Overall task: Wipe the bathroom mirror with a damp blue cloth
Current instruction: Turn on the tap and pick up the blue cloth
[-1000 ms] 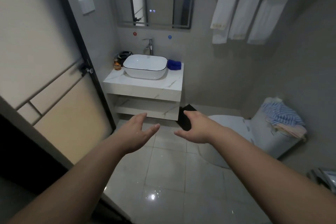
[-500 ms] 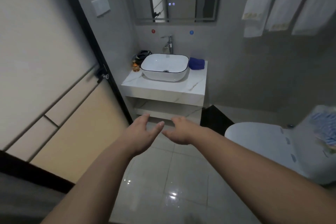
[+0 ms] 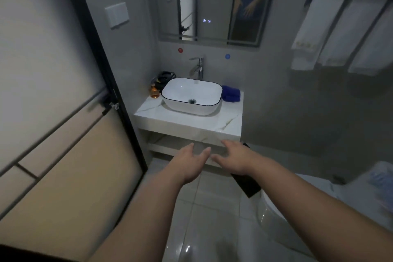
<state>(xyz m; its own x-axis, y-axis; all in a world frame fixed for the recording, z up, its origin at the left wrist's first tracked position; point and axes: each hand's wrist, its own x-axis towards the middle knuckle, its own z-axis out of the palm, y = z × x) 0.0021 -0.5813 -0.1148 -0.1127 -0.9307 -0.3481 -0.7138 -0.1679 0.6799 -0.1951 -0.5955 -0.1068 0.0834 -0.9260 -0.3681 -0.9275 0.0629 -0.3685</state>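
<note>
Along the left side of the frame runs a frosted sliding door with a dark frame, and a pale wall switch sits on the grey wall just past it. Center frame is the marble counter, with a small amber bottle and some dark bundled thing I can't make out at its back left corner. Next over is the white basin with a thin black rim, chrome faucet behind it. Folded blue cloth is lying on the counter right up against the basin's right side, untouched. Bathroom mirror hangs above in the top center, two tiny lit dots on it.

Lower center, both hands are out in front below the counter edge, close together but not touching. Left hand has a loose grip, fingers spread, holding nothing. Right hand is the same, palm down, empty. Upper right has white towels hanging on a rack, and a toilet sits at lower right.
</note>
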